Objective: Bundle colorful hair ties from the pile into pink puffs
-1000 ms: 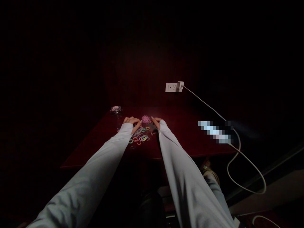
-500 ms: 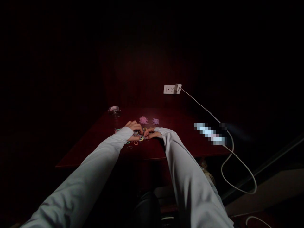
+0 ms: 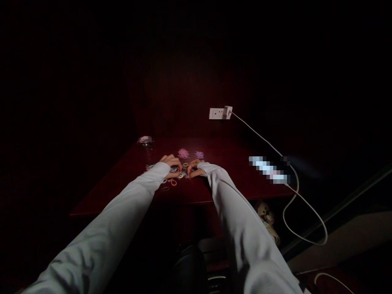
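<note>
Loose elastic hair bands (image 3: 173, 182) in several colours lie in a spread on the dark red table, partly hidden under my hands. My left hand (image 3: 171, 164) is bent over the left part of the spread, fingers curled down and thumb drawn in; what it grips is hidden. Close beside it, my right hand (image 3: 196, 168) has its thumb and fingertips pinched together low over the bands, on something too small to make out. Just beyond my hands sit a pink pile of bands (image 3: 183, 153) and a smaller purple pile (image 3: 199, 155).
A clear round container (image 3: 145, 141) with pinkish contents stands at the table's back left. On the right lies a blurred-out bright device (image 3: 269, 169), its white cable (image 3: 260, 139) running to a wall socket (image 3: 216, 114). The table's front edge (image 3: 137, 205) is near my forearms.
The view has shifted slightly. My hands stay over the bands, with small finger movements; my right hand's fingers are drawn in a little more. Both piles look the same.
</note>
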Available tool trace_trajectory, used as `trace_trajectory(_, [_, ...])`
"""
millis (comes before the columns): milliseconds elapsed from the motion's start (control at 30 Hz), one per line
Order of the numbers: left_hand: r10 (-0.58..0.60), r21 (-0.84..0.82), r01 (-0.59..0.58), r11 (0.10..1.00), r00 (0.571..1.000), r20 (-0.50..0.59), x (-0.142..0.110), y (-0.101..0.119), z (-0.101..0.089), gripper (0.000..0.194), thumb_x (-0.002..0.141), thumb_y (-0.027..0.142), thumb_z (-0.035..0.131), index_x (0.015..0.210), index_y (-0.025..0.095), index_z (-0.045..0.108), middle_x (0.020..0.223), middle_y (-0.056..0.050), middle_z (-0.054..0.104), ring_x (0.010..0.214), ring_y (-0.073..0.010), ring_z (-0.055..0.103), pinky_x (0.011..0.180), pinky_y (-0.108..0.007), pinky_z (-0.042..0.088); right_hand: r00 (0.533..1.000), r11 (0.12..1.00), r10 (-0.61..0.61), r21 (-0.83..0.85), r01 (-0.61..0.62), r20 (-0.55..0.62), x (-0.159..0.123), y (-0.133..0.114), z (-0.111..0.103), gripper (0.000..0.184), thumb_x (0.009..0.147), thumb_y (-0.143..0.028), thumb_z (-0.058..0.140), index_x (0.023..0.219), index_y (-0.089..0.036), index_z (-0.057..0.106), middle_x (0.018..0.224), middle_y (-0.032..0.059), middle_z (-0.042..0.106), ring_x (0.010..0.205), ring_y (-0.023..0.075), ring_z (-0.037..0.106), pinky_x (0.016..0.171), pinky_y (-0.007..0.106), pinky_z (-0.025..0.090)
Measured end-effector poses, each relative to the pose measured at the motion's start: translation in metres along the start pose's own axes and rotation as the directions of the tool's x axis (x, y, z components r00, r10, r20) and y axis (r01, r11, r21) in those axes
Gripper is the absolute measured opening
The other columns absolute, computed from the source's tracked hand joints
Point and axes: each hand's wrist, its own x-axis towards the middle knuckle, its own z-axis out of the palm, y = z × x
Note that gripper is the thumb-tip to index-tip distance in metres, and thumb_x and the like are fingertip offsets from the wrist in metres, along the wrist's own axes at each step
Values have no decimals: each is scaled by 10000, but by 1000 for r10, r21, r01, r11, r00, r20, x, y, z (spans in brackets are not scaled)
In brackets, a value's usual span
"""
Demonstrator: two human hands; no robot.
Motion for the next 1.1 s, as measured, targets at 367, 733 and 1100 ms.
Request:
trace_trajectory(367, [7,29,-7,1000,1000,17,1,2,-1,57,884,279,687,934,254,693,1013,-2,758,1036,-232,578,962,-360,353,999,998,49,-39,-49,7,-17,-25,-2,327,626,-537,1023,806,-314,864,1366,7,658,1385,314,558,1192,370,411])
trace_trajectory(733, [31,26,-31,999,1000,4,1,-2,2,65,868,274,665,927,256,686,1003,2,761,1018,-227,572,950,-369,346,999,998,26,59,-23,-42,0,-3,8,240,706,-498,979,744,-290,865,1370,25,713,1434,332,569,1268,428,351])
trace_trajectory(1100, [37,7,-37,999,999,4,0,2,-1,103,873,253,621,942,248,698,1022,-13,768,1023,-231,584,968,-379,356,976,917,-107,362,170,-188,7,15,11,385,696,-648,942,758,-273,879,1165,60,827,1252,268,731,1233,402,449])
